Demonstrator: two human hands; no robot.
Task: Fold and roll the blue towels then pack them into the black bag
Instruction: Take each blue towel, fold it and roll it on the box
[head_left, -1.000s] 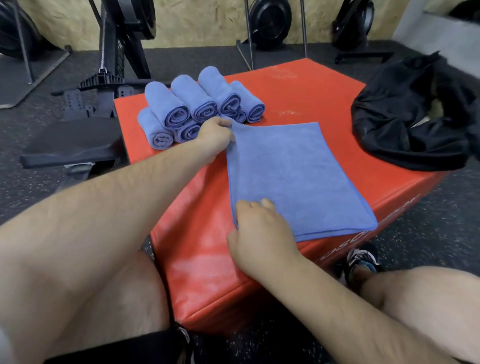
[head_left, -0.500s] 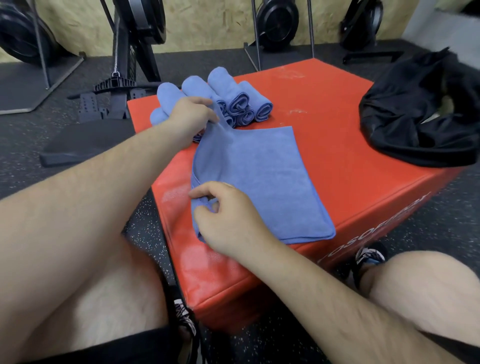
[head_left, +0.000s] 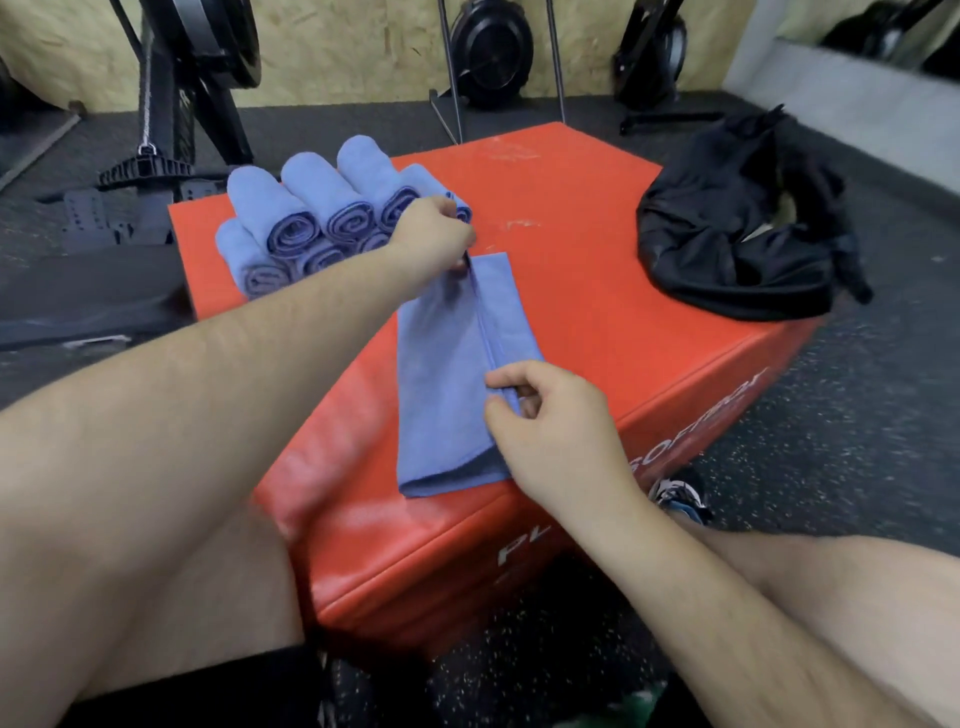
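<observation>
Head view: you look down over your bare forearms at a red box (head_left: 597, 322) standing on dark speckled floor.
Blue towel (head_left: 441, 374): it lies on the box top as a long narrow strip, one side folded over onto the other, its length running away from you.
Rolled towels (head_left: 311, 218): stacked in two layers at the box's far left corner, spiral ends facing you.
Left hand (head_left: 431, 236): you pinch the far end of the folded-over edge, just beside the rolls.
Right hand (head_left: 553, 431): your thumb and forefinger pinch that same edge at its near end.
Black bag (head_left: 737, 244): crumpled on the far right corner, well apart from the strip.
</observation>
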